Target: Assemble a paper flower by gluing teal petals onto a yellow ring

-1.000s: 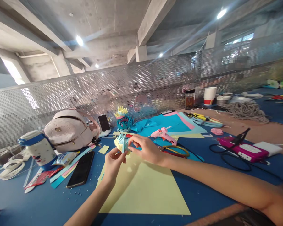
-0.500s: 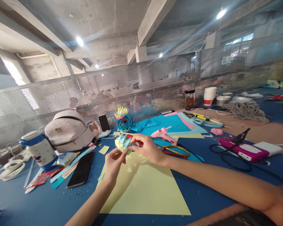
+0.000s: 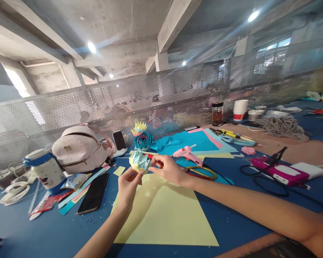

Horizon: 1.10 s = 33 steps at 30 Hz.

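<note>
Two hands (image 3: 150,175), fingers pinching paper flower (image 3: 139,161)

Bright ceiling lamps flare; edges warped, blurred.

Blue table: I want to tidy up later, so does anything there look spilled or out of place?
Small white flecks, probably paper scraps, are scattered over the blue table near the black phone and beside the yellow sheet. Nothing looks damaged.
</note>
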{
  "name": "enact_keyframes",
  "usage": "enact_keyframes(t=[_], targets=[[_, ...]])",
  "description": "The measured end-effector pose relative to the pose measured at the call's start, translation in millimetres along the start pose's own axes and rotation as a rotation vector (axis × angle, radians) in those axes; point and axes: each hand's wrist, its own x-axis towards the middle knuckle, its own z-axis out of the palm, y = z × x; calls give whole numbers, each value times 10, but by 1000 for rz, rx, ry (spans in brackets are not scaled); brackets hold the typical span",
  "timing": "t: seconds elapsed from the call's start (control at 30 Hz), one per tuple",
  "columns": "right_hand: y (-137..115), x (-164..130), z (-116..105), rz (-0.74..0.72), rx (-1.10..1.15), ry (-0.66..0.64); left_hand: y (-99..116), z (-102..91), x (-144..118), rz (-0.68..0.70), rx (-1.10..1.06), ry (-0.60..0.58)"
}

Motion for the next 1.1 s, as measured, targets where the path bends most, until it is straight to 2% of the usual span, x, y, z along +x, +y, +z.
enact_keyframes(t=[0.3, 0.57, 0.8, 0.97, 1.03, 1.1], targets=[[-54, -5, -29, -42, 10, -5, -10, 4, 0, 12, -4, 31], [-2, 14, -47, -131, 62, 9, -50, -7, 11, 43, 0, -12], [-57, 80, -193, -112, 167, 71, -54, -85, 105, 89, -13, 32], [29, 164, -296, -70, 220, 130, -60, -211, 180, 243, 136, 45], [59, 173, -320, -83, 200, 135, -40, -251, 191, 329, 260, 73], [63, 159, -333, -131, 162, 127, -12, -275, 193, 388, 317, 51]])
